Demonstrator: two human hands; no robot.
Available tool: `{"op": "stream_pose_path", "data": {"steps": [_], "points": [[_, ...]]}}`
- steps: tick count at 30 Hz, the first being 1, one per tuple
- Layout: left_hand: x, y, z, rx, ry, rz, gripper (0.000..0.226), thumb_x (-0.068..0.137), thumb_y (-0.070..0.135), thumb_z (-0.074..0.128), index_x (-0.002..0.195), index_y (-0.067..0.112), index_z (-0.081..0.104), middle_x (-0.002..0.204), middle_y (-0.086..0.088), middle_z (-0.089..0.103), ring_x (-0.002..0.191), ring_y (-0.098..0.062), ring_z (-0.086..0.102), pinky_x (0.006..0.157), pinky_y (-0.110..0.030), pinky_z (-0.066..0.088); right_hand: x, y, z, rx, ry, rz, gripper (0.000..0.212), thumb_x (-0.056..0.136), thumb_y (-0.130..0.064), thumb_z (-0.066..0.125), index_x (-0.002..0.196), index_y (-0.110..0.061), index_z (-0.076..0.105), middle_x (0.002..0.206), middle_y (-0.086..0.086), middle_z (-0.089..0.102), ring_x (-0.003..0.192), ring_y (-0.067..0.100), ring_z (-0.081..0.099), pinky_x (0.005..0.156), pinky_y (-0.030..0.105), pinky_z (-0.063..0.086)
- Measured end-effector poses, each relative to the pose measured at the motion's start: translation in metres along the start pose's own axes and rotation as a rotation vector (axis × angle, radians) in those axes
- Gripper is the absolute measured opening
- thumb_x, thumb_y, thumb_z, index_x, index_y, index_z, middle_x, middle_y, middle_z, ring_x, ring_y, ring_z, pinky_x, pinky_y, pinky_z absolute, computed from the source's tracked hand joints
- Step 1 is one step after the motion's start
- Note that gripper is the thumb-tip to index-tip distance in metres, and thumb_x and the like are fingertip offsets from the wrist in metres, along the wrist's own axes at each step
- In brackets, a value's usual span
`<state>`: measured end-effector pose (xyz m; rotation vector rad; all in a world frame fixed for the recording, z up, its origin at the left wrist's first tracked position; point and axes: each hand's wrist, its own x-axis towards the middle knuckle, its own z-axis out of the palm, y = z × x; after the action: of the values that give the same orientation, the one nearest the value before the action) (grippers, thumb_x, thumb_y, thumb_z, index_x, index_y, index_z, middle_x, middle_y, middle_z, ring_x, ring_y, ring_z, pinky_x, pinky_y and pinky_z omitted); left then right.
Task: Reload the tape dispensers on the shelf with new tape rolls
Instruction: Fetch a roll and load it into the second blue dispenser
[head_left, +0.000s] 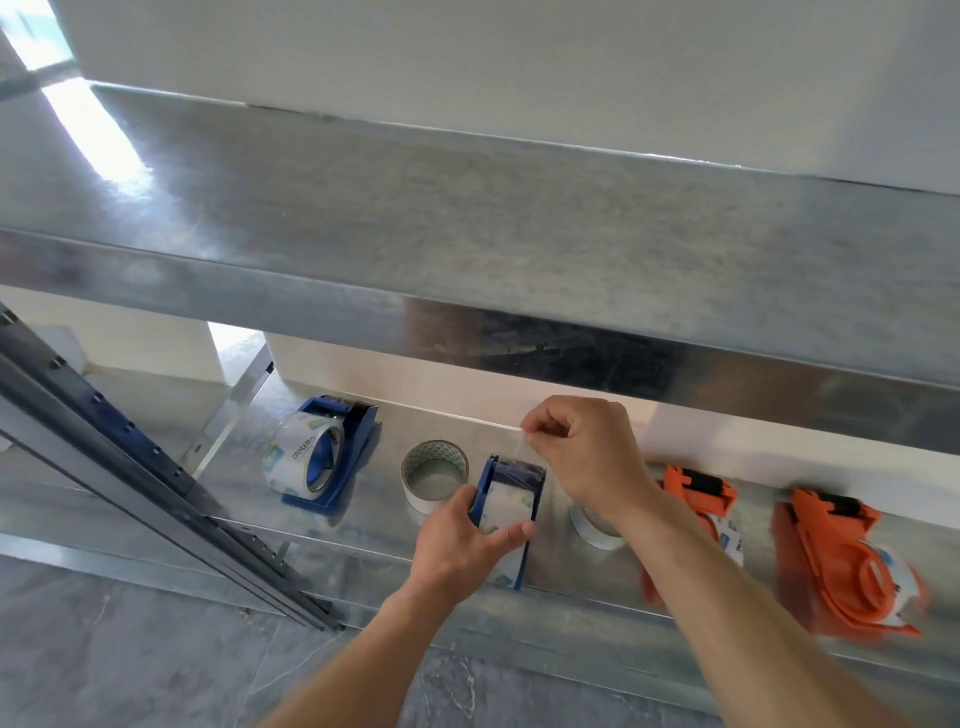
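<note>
Left hand (457, 540) gripping blue dispenser (506, 519) on shelf (363, 556); right hand (576, 452) pinching tape end (524, 441), threading toward cutter; next likely: pulling taut, seating on blade.

A: Views?
B: One only. Head-worn, wide-angle, facing forward and down, close above the lower shelf (358, 538).
A: Framing?
B: Upper shelf (467, 218) across frame top, floor (130, 654) lower left.
</note>
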<state>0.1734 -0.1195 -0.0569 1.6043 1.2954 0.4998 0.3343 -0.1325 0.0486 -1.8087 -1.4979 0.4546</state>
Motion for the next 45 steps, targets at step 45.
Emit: {"op": "stream_pose_path", "data": {"steps": [45], "points": [[0.003,0.012,-0.005,-0.017,-0.015,0.094,0.043,0.086,0.039,0.074,0.128,0.035,0.065,0.100,0.010,0.059,0.092,-0.008,0.061,0.085,-0.025,0.055,0.008,0.065,0.019,0.773,-0.152,0.749,0.014,0.087,-0.004,0.064,0.099,0.004,0.066,0.103,0.032,0.068,0.087,0.031,0.067,0.065,0.033,0.057]]}}
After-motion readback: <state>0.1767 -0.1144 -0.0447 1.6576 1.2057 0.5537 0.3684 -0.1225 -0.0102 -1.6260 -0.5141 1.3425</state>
